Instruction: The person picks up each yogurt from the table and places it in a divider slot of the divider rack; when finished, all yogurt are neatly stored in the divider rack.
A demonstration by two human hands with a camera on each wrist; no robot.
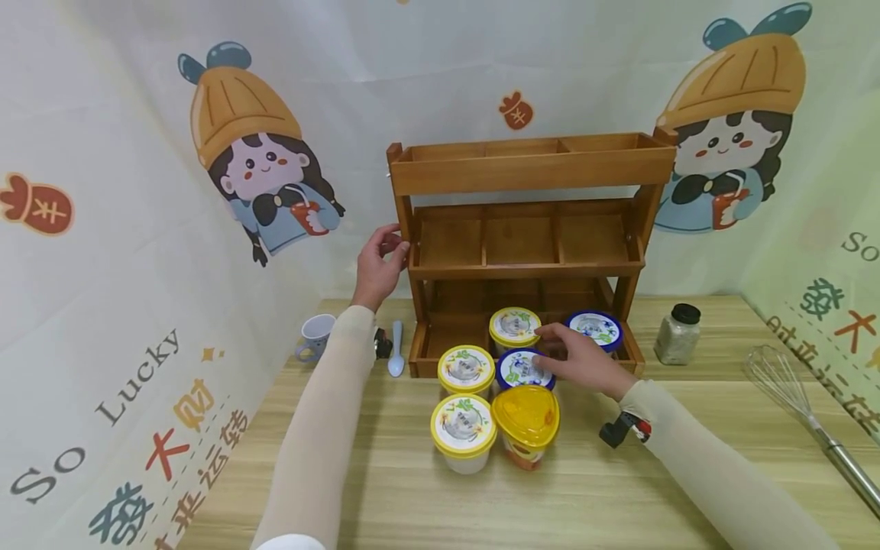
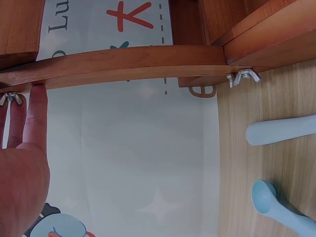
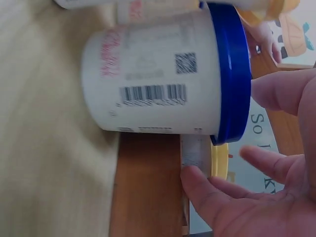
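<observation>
My left hand (image 1: pixel 380 267) touches the left upright of a brown wooden rack (image 1: pixel 529 174); in the left wrist view its straight fingers (image 2: pixel 35 118) meet the wood beside a wing nut (image 2: pixel 11 98). My right hand (image 1: pixel 584 359) is spread between a blue-lidded tub (image 1: pixel 525 369) in front of the rack and a yellow-lidded tub (image 1: pixel 516 326) on its lowest shelf. Its thumb is at the blue lid (image 3: pixel 231 74), its other fingers by the yellow-lidded tub; whether they touch is unclear. Another blue-lidded tub (image 1: pixel 594 330) sits on that shelf's right.
Two yellow-lidded tubs (image 1: pixel 464 425) and a cup with a rounded triangular yellow lid (image 1: pixel 525 416) stand in front. Left of the rack are a mug (image 1: pixel 318 330) and a pale blue spoon (image 1: pixel 396 351); right, a black-capped jar (image 1: pixel 678 334) and a whisk (image 1: pixel 804 405).
</observation>
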